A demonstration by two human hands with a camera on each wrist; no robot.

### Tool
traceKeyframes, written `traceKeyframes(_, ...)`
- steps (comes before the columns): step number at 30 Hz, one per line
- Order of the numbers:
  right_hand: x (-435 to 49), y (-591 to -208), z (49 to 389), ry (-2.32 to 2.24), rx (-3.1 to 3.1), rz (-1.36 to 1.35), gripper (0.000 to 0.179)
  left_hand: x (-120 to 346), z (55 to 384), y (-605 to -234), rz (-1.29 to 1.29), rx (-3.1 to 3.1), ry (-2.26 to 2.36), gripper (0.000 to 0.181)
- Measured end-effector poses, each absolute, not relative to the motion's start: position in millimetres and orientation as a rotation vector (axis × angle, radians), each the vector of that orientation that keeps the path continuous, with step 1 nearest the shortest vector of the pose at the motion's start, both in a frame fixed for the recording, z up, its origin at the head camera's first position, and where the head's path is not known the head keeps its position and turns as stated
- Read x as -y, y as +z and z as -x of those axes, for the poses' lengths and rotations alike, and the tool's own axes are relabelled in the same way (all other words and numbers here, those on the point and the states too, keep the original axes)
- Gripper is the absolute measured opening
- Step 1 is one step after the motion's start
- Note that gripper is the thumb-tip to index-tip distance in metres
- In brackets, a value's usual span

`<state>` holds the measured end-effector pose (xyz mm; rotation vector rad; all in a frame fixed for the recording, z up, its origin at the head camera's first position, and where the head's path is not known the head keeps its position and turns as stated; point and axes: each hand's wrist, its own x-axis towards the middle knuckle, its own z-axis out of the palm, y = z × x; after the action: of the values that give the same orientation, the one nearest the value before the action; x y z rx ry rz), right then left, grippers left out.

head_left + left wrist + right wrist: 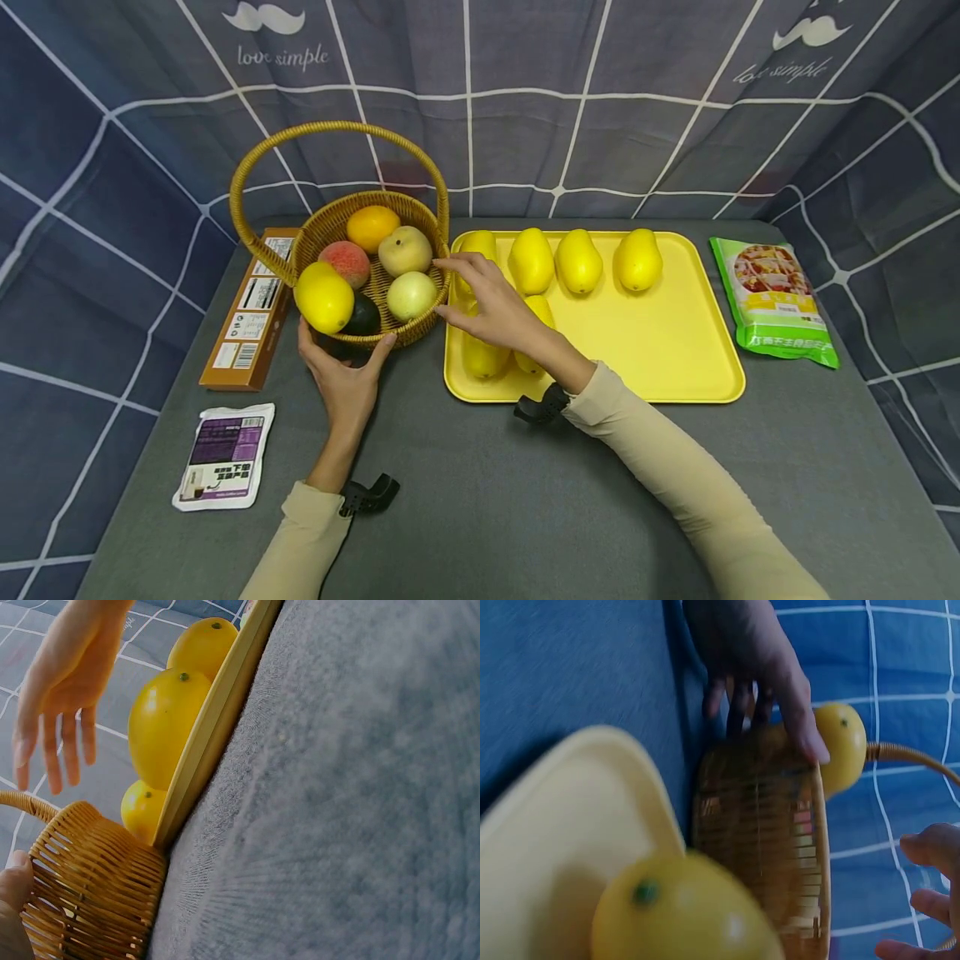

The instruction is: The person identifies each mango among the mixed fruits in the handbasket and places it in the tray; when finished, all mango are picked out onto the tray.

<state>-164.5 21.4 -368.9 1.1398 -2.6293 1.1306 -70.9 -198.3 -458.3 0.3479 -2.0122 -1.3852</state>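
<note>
A wicker basket (408, 333) with a tall arched handle holds several toy fruits: an orange one (372, 228), a red peach (346, 264), a tan round pear (405, 251), a pale green fruit (411, 296), a dark green one (363, 315) and a yellow mango-like fruit (324, 297) resting high at the left rim. At the basket's near side, my left hand (343, 379) grips it, thumb at the rim and fingers against the outside. Over the right rim, my right hand (491, 302) hovers with fingers extended and nothing in them; the left wrist view shows that hand (71, 697) palm-down above the basket.
Right of the basket lies a yellow tray (645, 350) with several yellow mango-like fruits (579, 262). A brown box (249, 321) stands behind the basket's left side, with a white-purple pouch (225, 457) nearer. A green food packet (776, 302) lies far right. Grid-patterned cloth (525, 142) borders the table.
</note>
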Motion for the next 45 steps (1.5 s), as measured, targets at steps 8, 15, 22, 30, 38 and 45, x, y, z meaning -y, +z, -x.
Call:
traceKeyframes(8,17,-361,160,1.150,2.634,-1.256,0.059,188,63,-434,-0.341,2.017,-1.411,0.108)
traceKeyframes(15,42,-354,164,1.196,2.631,-1.354,0.062,181,58,-419,-0.384,2.050,-1.427,0.106)
traceKeyframes(22,66,-350,175,1.268,2.673,-1.461,0.068,183,60,-420,-0.379,2.062,-1.420,0.108)
traceKeyframes(30,92,-352,177,1.206,2.730,-1.562,0.073,191,64,-437,-0.387,2.077,-1.395,0.111)
traceKeyframes(38,107,-357,175,1.195,2.734,-1.623,0.072,184,57,-419,-0.349,2.075,-1.401,0.106)
traceKeyframes(45,110,-360,177,1.144,2.759,-1.624,0.073,185,59,-423,-0.338,2.064,-1.398,0.105)
